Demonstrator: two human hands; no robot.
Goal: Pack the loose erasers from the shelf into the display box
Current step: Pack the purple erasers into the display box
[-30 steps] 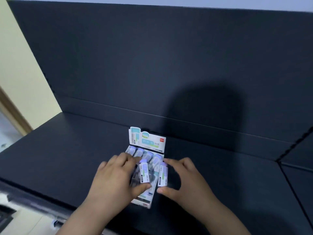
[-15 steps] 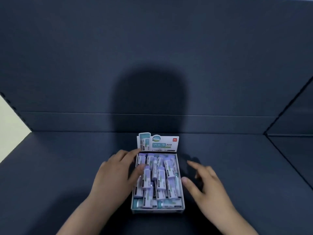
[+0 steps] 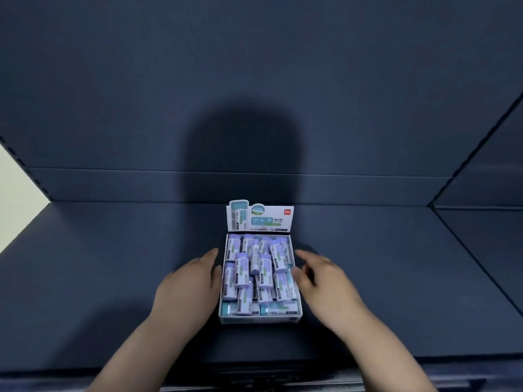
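A small white cardboard display box [image 3: 259, 319] sits on a dark blue-grey matte shelf [image 3: 99, 264], near the shelf's front edge and in the middle of the view. Its printed header card [image 3: 260, 219] stands upright at the far side. The box is full of small oblong erasers [image 3: 242, 271], each in a white and pale green paper sleeve with a lilac end showing. They lie in loose rows, some tilted across their neighbours and a few crosswise along the near wall. All the erasers in view are inside the box.

The left hand [image 3: 188, 284] is just beside the box's left wall, fingers straight and together, its grip open and holding nothing. The right hand [image 3: 325, 278] hovers just beside the right wall, fingers spread and relaxed, its grip also open and empty. Whether either thumb touches the card is too close to tell.

The erasers look light, smooth on the sleeve and probably slightly soft and grippy at the bare end. A pinch across the long sides should hold one. The box is thin card, likely light even when full, and may bow if squeezed. Flat palms low on both side walls seem the safest hold. The heaped top erasers could slide out if the box tips.

A person's shadow [image 3: 243, 142] falls on the smooth back panel [image 3: 254, 66].
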